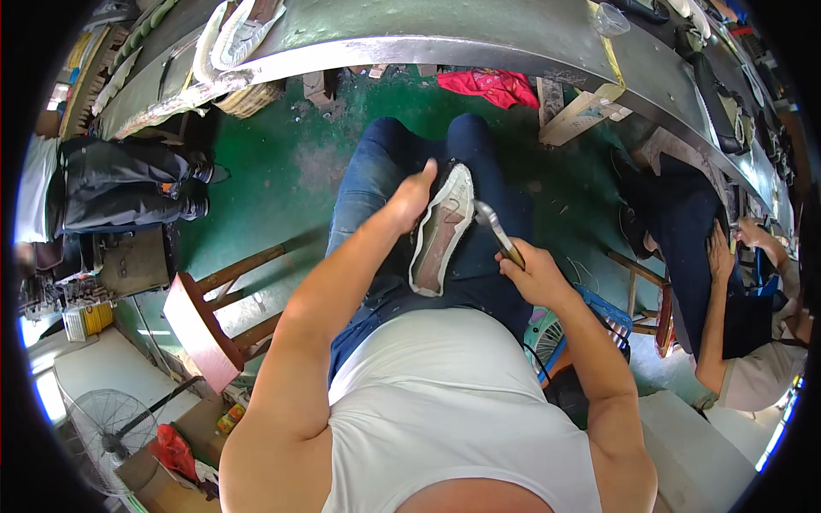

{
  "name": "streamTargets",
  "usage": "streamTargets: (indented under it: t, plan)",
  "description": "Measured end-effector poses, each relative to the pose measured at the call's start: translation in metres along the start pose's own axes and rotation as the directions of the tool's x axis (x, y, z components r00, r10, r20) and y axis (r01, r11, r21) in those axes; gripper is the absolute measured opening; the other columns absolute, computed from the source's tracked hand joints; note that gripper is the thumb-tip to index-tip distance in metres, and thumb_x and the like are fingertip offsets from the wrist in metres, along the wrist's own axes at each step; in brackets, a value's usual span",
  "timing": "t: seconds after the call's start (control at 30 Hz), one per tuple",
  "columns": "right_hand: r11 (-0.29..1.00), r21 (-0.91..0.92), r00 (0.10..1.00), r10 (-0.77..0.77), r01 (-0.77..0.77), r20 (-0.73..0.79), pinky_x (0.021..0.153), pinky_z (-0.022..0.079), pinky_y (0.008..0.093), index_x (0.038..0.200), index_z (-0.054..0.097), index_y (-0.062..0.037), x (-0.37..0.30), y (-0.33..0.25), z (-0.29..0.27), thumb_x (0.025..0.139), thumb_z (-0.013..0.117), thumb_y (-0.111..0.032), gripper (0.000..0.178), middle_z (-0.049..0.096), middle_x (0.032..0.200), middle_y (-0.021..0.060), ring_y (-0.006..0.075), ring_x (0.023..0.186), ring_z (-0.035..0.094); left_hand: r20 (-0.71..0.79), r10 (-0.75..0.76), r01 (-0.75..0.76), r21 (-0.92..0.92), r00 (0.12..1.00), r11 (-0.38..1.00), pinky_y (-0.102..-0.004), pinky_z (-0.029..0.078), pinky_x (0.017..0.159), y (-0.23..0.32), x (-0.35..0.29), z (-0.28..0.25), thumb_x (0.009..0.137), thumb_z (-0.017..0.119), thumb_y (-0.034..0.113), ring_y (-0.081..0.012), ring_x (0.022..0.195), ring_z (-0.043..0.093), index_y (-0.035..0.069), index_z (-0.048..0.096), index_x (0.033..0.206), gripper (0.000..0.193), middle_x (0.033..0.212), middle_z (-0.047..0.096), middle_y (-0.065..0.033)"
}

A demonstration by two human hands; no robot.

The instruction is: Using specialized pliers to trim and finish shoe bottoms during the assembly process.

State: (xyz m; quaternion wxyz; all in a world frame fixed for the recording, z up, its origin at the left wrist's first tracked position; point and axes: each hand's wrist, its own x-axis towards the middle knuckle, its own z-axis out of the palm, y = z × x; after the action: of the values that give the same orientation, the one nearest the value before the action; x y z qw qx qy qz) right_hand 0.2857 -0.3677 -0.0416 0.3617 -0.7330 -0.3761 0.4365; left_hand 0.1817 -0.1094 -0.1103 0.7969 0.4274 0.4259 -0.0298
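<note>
A shoe upper lies bottom side up across my lap, with a white folded edge around a brownish insole. My left hand holds it along its left side near the far end, thumb pointing up; the fingers are hidden behind it. In my right hand is a small hammer with a curved metal head and a dark and yellowish handle. Its head is close to the right edge of the shoe; whether it touches cannot be told.
A long metal-edged workbench runs across the far side. Wooden stools stand at left and right. Co-workers sit at the right and stand at the left. A fan is at lower left; red cloth lies under the bench.
</note>
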Motion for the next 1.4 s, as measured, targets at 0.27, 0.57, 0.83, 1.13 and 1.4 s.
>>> streamTargets:
  t: [0.27, 0.57, 0.83, 1.13, 1.4]
  plan:
    - [0.955, -0.275, 0.977, -0.052, 0.108, 0.205, 0.094, 0.047, 0.0455, 0.125, 0.054, 0.0074, 0.038, -0.043, -0.015, 0.090, 0.063, -0.014, 0.042, 0.061, 0.118, 0.0272, 0.0436, 0.112, 0.058, -0.007, 0.277, -0.273, 0.138, 0.961, 0.952, -0.0336, 0.037, 0.110, -0.061, -0.023, -0.014, 0.109, 0.031, 0.044, -0.0227, 0.129, 0.050, 0.000, 0.038, 0.147, 0.060, 0.140, 0.052, -0.0171]
    - [0.856, -0.501, 0.954, 0.031, 0.129, 0.299, 0.079, 0.050, 0.0526, 0.093, 0.058, 0.0052, 0.068, -0.054, 0.003, 0.093, 0.061, -0.021, 0.027, 0.066, 0.088, 0.0273, 0.0472, 0.088, 0.063, -0.063, 0.232, -0.238, -0.139, 0.971, 0.961, -0.0349, 0.036, 0.111, -0.062, -0.041, -0.018, 0.106, 0.043, 0.044, -0.0234, 0.129, 0.048, 0.001, 0.037, 0.148, 0.061, 0.137, 0.054, -0.0159]
    - [0.921, 0.067, 0.898, 0.356, -0.384, 0.258, 0.056, 0.050, 0.0367, 0.104, 0.061, 0.0010, 0.057, -0.037, 0.027, 0.096, 0.061, -0.020, 0.023, 0.065, 0.076, 0.0108, 0.0216, 0.069, 0.067, 0.100, 0.133, -0.110, -0.213, 0.986, 0.971, -0.0379, 0.048, 0.101, -0.032, -0.040, -0.015, 0.092, 0.072, 0.038, -0.0211, 0.118, 0.057, 0.006, 0.034, 0.151, 0.077, 0.131, 0.059, -0.0118]
    - [0.657, 0.565, 0.864, 0.328, -0.499, 0.382, 0.044, 0.035, 0.0200, 0.098, 0.061, -0.0028, 0.051, 0.005, 0.026, 0.098, 0.063, -0.025, 0.023, 0.062, 0.079, 0.0055, 0.0094, 0.060, 0.053, 0.028, 0.117, -0.113, -0.123, 0.993, 0.986, -0.0365, 0.049, 0.098, -0.022, -0.040, 0.006, 0.090, 0.072, 0.030, -0.0223, 0.112, 0.061, 0.001, 0.044, 0.141, 0.065, 0.123, 0.062, -0.0142]
    - [0.843, 0.219, 0.796, 0.333, -0.491, 0.505, 0.054, 0.058, 0.0280, 0.114, 0.058, 0.0061, 0.064, -0.022, -0.047, 0.099, 0.059, -0.020, 0.031, 0.069, 0.099, 0.0137, 0.0211, 0.088, 0.072, -0.111, 0.065, -0.036, 0.243, 0.992, 0.969, -0.0359, 0.051, 0.093, 0.001, -0.040, 0.020, 0.087, 0.067, 0.028, -0.0244, 0.105, 0.063, -0.006, 0.047, 0.133, 0.060, 0.119, 0.063, -0.0177]
